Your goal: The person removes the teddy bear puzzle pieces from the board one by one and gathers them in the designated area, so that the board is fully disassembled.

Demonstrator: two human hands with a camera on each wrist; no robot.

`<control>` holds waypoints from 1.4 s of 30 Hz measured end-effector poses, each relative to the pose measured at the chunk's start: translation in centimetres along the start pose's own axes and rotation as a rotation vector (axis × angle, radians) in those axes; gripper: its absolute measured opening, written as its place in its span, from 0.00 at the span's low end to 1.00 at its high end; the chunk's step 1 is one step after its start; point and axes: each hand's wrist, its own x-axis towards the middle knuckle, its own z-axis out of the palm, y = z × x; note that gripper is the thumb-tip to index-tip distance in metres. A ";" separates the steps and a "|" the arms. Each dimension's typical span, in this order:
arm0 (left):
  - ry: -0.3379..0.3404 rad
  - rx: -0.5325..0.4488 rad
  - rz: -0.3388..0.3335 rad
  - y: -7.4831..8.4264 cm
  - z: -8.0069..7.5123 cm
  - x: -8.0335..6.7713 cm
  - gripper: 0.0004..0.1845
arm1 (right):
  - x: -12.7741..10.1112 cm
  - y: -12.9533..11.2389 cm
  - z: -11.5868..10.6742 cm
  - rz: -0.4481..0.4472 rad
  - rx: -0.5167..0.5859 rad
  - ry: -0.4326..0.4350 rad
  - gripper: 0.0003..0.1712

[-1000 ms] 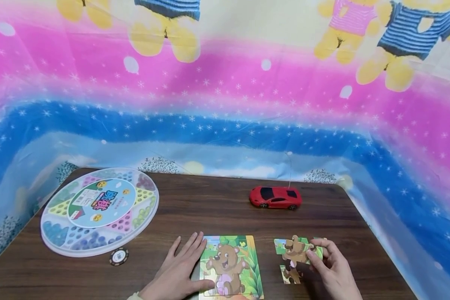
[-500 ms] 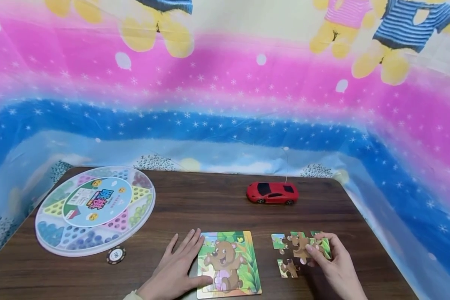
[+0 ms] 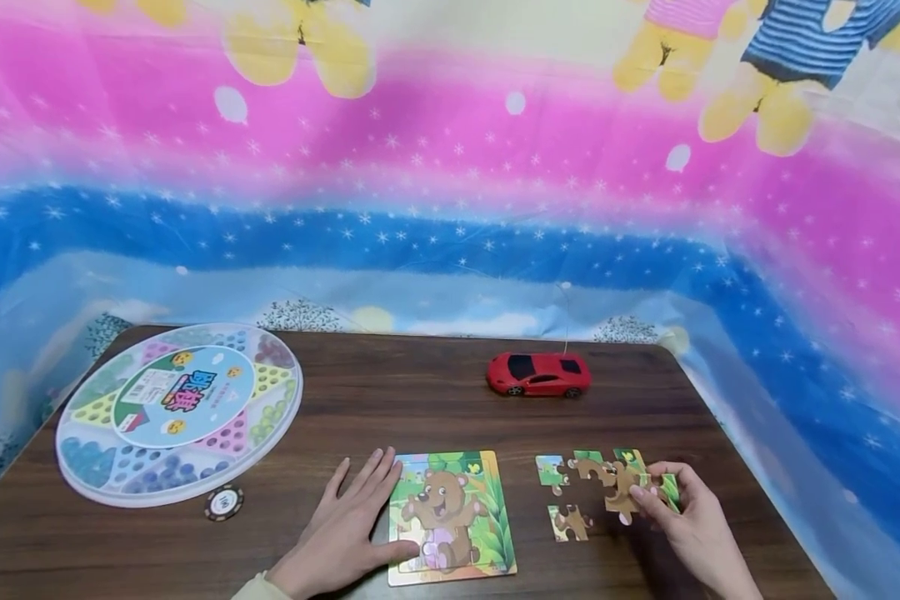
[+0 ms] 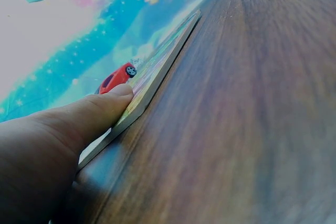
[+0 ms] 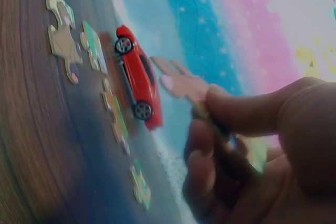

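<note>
One thin, light, probably stiff cardboard puzzle piece (image 3: 621,492), best taken by its edges, is pinched just above the table (image 3: 420,400) by the right hand (image 3: 690,525), while the flat left hand (image 3: 345,533) steadies the puzzle board (image 3: 487,508).

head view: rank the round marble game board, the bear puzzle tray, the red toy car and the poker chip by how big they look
1. round marble game board
2. bear puzzle tray, though it lies nearer the camera, which flatters it
3. red toy car, farther back, so it may look smaller than it is
4. poker chip
</note>
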 end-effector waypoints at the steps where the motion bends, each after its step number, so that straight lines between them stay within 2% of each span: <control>1: 0.002 0.005 -0.001 0.0 0.0 0.0 0.56 | 0.1 0.1 -0.1 0.016 -0.007 -0.021 0.24; 3: 0.005 0.010 -0.002 -0.1 0.0 -0.1 0.56 | 0.1 0.3 -0.1 0.051 -0.016 -0.071 0.25; 9: 0.017 0.018 0.005 -0.1 0.1 0.0 0.56 | 0.2 0.8 0.4 0.152 -0.038 -0.192 0.19; 16: 0.011 0.004 0.005 -0.1 0.1 0.0 0.55 | 0.5 1.2 1.3 0.214 -0.169 -0.210 0.20; 21: 0.007 -0.008 0.004 -0.1 0.0 0.0 0.54 | 0.6 1.2 1.3 0.203 -0.284 -0.211 0.25; 27: 0.008 0.011 0.002 -0.1 0.0 -0.1 0.55 | 0.6 1.3 1.2 0.163 -0.357 -0.202 0.29; 31: 0.010 0.015 0.003 -0.1 0.1 0.0 0.55 | 0.5 1.4 1.2 0.155 -0.386 -0.210 0.31; 37: 0.005 0.003 0.000 0.0 0.0 0.0 0.55 | 0.4 1.5 1.3 0.142 -0.418 -0.201 0.27; 42: 0.006 0.011 0.000 0.1 -0.1 0.0 0.55 | 0.8 1.4 1.1 0.129 -0.395 -0.216 0.25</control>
